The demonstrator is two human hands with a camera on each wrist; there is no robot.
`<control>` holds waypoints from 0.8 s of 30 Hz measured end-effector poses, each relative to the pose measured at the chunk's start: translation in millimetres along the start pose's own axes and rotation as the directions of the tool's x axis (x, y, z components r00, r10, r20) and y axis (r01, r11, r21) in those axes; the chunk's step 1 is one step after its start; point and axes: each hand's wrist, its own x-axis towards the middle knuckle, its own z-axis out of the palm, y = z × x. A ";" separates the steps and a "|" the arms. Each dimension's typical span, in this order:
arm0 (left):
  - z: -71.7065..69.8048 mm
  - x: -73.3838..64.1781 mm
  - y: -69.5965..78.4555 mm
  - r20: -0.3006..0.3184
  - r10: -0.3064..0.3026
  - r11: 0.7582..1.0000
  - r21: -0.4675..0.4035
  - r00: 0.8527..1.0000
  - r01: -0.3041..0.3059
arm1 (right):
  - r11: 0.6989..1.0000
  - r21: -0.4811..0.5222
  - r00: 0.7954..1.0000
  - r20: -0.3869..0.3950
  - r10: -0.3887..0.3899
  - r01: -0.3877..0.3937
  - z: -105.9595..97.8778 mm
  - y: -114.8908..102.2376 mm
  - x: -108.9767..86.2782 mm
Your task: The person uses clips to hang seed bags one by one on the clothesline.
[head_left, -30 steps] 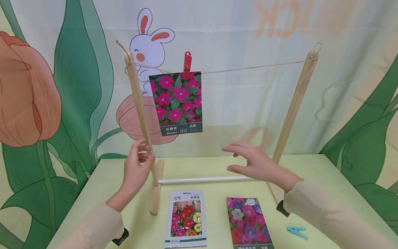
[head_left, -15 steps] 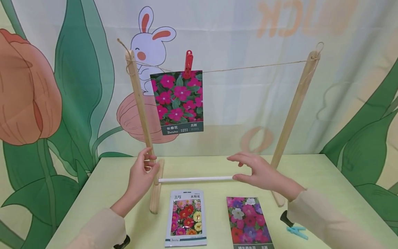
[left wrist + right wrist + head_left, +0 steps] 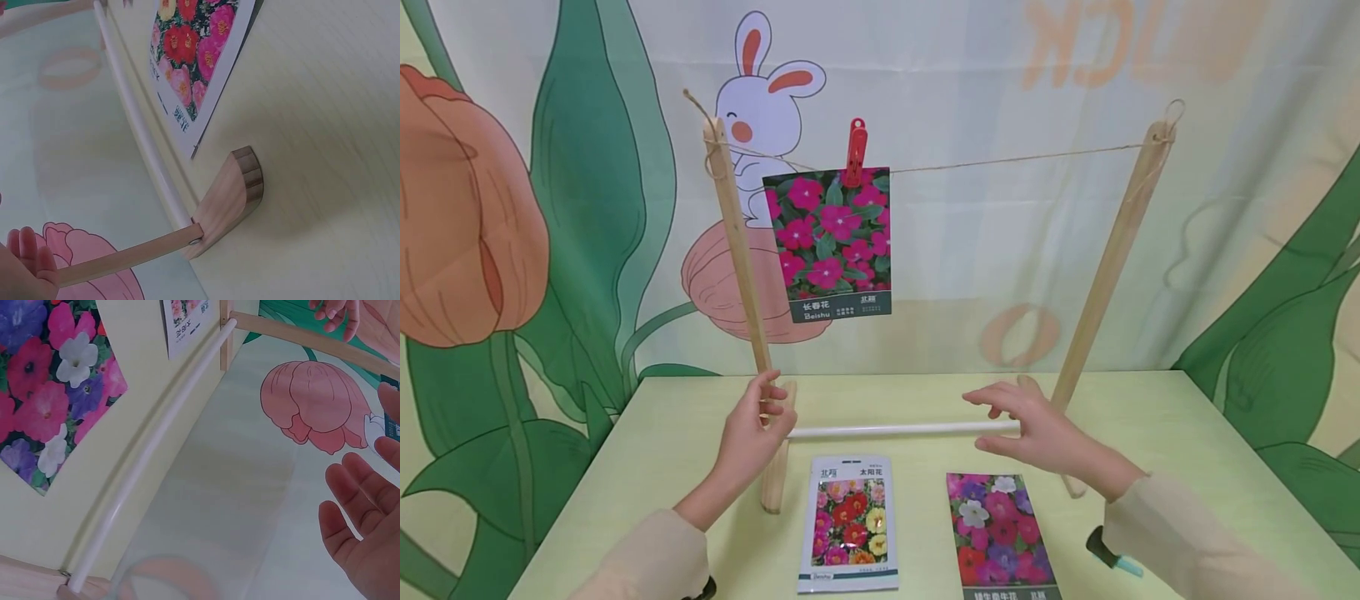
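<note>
My left hand (image 3: pixel 756 429), fingers loosely bent and holding nothing, is in front of the left wooden post (image 3: pixel 737 250); contact is unclear. The right hand (image 3: pixel 1037 429) hovers near the right post (image 3: pixel 1108 267) with thumb and fingers apart, also without anything in it; its spread fingers (image 3: pixel 359 487) show in the right wrist view. Between the posts runs a twine (image 3: pixel 1015 160), where a red clip (image 3: pixel 855 154) holds a seed packet with magenta flowers (image 3: pixel 831 242), tilted slightly. On the table lie a white-bordered seed packet (image 3: pixel 850 525) and a petunia seed packet (image 3: pixel 1000 533).
A white rod (image 3: pixel 895 430) joins the two posts low down, behind the packets. The left wooden foot (image 3: pixel 231 194) rests on the table (image 3: pixel 625 467). A light blue clip (image 3: pixel 1127 567) is partly hidden by the dark wrist device (image 3: pixel 1101 546). A printed curtain (image 3: pixel 955 75) hangs behind.
Both hands have come down from higher beside the stand, drifting slightly right. The right wrist now covers more of the blue clip. The packets and the red clip keep their places.
</note>
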 end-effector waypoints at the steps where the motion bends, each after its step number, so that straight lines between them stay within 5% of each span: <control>1: 1.1 -0.5 -0.8 0.005 -0.004 1.000 0.006 1.000 0.004 | 1.000 0.017 1.000 0.004 0.002 -0.003 0.8 0.9 -1.2; 12: 13.1 -3.2 -9.2 0.051 -0.021 0.998 0.058 0.998 0.018 | 0.999 0.012 0.999 -0.024 -0.036 0.036 9.8 17.0 -11.9; 18: 20.0 -6.8 -18.9 0.094 0.022 0.997 0.073 0.995 -0.029 | 0.996 0.083 0.999 0.033 0.036 -0.038 13.9 23.1 -21.0; 24: 28.7 -9.7 -26.7 0.121 0.003 0.993 0.117 0.993 -0.018 | 0.989 0.079 0.988 0.099 0.119 -0.127 18.3 28.7 -29.5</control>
